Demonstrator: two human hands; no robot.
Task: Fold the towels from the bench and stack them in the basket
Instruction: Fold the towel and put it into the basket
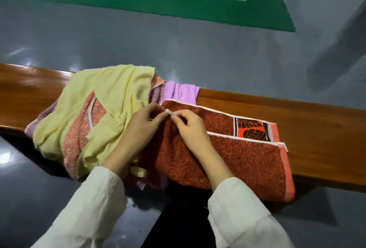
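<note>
Glossy wooden bench carries a nubbly, white-hemmed red towel

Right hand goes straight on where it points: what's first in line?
Probably the left hand, pinching the same hem of the red towel right ahead; the yellow towel lies beyond it. Depth unclear.
</note>
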